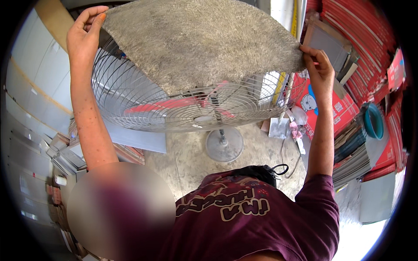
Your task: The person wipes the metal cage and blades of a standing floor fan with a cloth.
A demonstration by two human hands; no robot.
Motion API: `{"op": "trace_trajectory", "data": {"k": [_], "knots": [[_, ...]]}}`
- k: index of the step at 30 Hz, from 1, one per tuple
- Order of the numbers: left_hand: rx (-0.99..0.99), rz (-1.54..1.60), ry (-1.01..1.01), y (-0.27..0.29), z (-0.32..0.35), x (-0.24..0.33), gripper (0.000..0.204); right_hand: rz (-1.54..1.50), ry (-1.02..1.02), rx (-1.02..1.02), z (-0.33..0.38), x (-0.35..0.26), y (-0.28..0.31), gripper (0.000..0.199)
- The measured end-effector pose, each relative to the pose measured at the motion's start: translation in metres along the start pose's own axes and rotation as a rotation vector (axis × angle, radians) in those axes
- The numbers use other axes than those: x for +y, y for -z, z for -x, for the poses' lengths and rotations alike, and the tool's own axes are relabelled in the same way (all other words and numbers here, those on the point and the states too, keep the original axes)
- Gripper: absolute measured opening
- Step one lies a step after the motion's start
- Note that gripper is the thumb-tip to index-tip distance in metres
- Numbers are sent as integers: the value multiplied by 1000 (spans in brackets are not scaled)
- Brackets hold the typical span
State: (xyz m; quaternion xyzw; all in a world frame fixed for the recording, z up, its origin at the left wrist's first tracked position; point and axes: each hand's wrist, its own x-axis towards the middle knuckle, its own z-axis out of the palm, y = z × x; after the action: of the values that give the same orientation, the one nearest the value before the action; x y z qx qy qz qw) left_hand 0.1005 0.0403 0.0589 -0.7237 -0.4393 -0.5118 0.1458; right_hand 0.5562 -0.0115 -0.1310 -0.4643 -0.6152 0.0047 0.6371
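Note:
A large grey-brown sheet with a rough, fibrous surface is stretched between my two hands. My left hand is raised at the upper left, its thumb and fingers pinched on the sheet's left corner. On the other side, my right hand pinches the right corner between thumb and fingers. Behind and below the sheet stands a pedestal fan with a round wire cage and red blades. The sheet hides the upper part of the cage; whether it touches the wires I cannot tell.
The fan's round base rests on a stained concrete floor. Stacks of flat red cardboard, a red printed box and a teal basin stand at the right. A white panel wall and stacked boards line the left.

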Motion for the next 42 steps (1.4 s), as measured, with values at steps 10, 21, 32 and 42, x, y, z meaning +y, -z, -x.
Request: {"op": "trace_trajectory", "data": {"k": [10, 21, 32, 42], "knots": [[132, 19, 125, 49, 50, -73, 17, 10, 231, 13, -14, -56, -36, 20], [179, 112, 342, 83, 125, -149, 15, 19, 510, 14, -25, -126, -90, 23], [197, 46, 511, 75, 210, -222, 13, 8, 796, -127, -33, -183, -143, 25], [209, 117, 603, 67, 250, -238, 13, -63, 841, -99, -49, -223, -162, 20]]}}
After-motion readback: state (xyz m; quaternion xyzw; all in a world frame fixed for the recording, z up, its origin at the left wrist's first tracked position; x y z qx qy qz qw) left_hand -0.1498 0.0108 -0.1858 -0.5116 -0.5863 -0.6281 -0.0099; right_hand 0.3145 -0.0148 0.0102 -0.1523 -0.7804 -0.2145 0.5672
